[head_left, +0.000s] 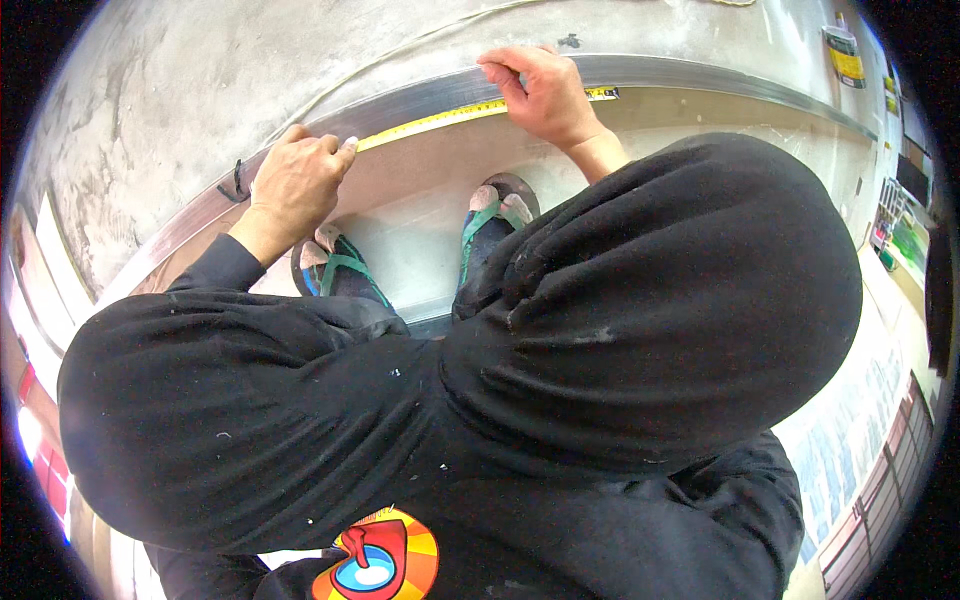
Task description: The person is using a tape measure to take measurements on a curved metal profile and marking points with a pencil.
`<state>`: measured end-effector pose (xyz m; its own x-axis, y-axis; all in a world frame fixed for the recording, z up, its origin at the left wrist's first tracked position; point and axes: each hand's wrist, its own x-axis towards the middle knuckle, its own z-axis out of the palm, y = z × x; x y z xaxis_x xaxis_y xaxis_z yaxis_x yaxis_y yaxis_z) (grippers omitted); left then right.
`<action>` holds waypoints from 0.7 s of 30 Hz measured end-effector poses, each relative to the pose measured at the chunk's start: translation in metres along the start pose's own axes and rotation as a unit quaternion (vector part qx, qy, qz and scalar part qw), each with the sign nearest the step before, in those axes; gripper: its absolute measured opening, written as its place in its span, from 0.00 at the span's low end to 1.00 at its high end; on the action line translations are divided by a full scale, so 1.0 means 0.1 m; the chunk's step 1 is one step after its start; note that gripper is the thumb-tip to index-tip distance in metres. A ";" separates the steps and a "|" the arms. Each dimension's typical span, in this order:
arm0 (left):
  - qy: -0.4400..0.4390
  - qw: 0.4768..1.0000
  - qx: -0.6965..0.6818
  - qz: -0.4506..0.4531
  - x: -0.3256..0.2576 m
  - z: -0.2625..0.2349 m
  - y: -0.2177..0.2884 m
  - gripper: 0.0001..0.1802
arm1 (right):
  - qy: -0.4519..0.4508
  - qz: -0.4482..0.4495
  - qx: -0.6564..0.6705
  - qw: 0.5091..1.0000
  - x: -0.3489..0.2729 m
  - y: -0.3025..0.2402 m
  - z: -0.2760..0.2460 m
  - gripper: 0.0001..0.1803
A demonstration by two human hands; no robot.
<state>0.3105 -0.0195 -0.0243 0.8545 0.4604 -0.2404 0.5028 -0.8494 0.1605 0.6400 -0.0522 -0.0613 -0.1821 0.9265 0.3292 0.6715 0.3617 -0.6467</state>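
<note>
A long grey metal bar (420, 103) lies across the floor in front of my feet, curved by the lens. Along its near edge stretches a yellow tape measure (432, 124), its blade running from my left hand out past my right, where the dark end shows. My left hand (298, 185) is closed on the tape's left part, knuckles up, resting over the bar; the tape's case is hidden. Over the bar's middle, my right hand (548, 98) has its fingers curled and pinched, just above the blade. Whatever may be between those fingertips cannot be made out.
A black tie (236, 184) loops round the bar's left part. Beyond it a thin pale cable (395, 50) curves over the rough grey floor. My sandalled feet (487, 215) are close behind the bar. A yellow-and-black labelled container (845, 58) stands at the far right.
</note>
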 end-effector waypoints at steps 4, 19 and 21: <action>-0.004 1.000 -0.003 0.003 0.00 0.00 0.00 0.21 | -0.116 0.134 0.073 0.981 -0.04 0.04 -0.11 0.06; -0.009 1.000 0.011 -0.003 0.01 -0.02 0.02 0.20 | -0.197 0.087 0.048 0.975 -0.08 0.08 -0.08 0.06; -0.004 1.000 0.014 -0.004 0.01 -0.02 0.02 0.20 | -0.207 0.084 0.040 0.974 -0.08 0.08 -0.08 0.06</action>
<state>0.3128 -0.0204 -0.0221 0.8493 0.4656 -0.2488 0.5059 -0.8525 0.1318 0.6530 -0.0572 -0.0636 -0.3594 0.9296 -0.0812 0.6618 0.1925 -0.7246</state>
